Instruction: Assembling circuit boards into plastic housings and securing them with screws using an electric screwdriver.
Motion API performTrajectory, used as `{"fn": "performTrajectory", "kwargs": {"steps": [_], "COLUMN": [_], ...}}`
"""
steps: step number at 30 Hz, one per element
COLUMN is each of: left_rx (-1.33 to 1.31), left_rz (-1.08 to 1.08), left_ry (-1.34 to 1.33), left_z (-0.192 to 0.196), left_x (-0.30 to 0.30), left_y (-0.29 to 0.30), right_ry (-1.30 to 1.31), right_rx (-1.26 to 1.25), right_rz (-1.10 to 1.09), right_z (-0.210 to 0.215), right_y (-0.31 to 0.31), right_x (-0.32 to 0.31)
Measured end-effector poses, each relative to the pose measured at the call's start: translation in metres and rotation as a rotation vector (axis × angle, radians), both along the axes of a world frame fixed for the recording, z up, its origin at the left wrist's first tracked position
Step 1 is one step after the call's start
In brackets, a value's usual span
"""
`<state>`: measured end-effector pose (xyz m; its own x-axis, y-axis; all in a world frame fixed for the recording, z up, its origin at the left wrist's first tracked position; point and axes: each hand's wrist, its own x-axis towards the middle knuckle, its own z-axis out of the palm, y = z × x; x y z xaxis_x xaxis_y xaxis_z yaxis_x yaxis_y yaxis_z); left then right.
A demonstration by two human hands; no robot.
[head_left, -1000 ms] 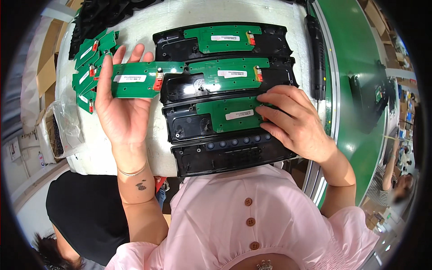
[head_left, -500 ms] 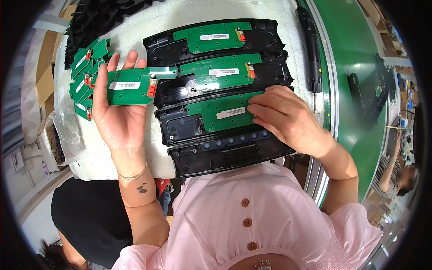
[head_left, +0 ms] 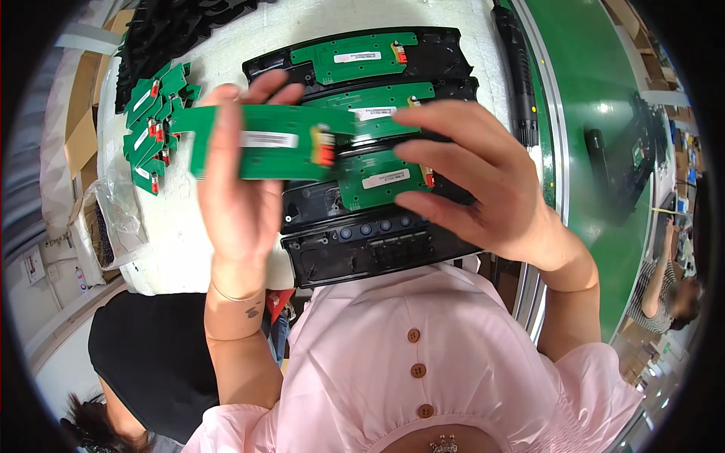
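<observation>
My left hand (head_left: 240,181) grips a green circuit board (head_left: 283,160) with a white label and a red-and-white connector, held above the left side of the black plastic housings. With fingers apart and nothing between them, my right hand (head_left: 483,181) hovers over the third housing (head_left: 310,204). A circuit board (head_left: 374,189) lies in that housing, its right end partly behind my fingers. The top housing (head_left: 442,57) and the second housing (head_left: 462,92) each bear a similar board. Closest to me, the bottom housing (head_left: 325,264) shows a row of round dark buttons and no board.
A loose pile of green circuit boards (head_left: 143,140) lies at the left of the white padded surface (head_left: 177,249). Black plastic parts (head_left: 162,38) are heaped at the far left. A black electric screwdriver (head_left: 515,75) stands along the right edge, beside the green surface (head_left: 596,83).
My left hand has moved right, carrying its circuit board over the housings. My right hand has let go of the board in the third housing, and its fingers have spread.
</observation>
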<state>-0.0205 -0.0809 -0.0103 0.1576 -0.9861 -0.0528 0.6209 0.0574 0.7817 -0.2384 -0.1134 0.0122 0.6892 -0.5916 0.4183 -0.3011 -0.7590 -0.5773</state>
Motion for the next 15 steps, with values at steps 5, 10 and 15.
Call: {"fn": "performTrajectory", "kwargs": {"steps": [5, 10, 15], "left_rx": [-0.059, -0.142, -0.136], "left_rz": [-0.087, -0.060, 0.091], "left_ry": [-0.090, -0.219, -0.744], "left_z": [0.016, 0.004, -0.019], "left_x": [-0.036, -0.026, 0.015], "left_y": [0.019, 0.040, 0.087], "right_ry": [-0.007, 0.014, 0.292], "right_rx": [0.198, 0.230, -0.033], "right_rz": [0.000, -0.030, 0.044], "right_z": [0.019, 0.018, 0.008], "right_y": [0.012, 0.026, 0.054], "right_x": [0.025, 0.007, -0.031]}}
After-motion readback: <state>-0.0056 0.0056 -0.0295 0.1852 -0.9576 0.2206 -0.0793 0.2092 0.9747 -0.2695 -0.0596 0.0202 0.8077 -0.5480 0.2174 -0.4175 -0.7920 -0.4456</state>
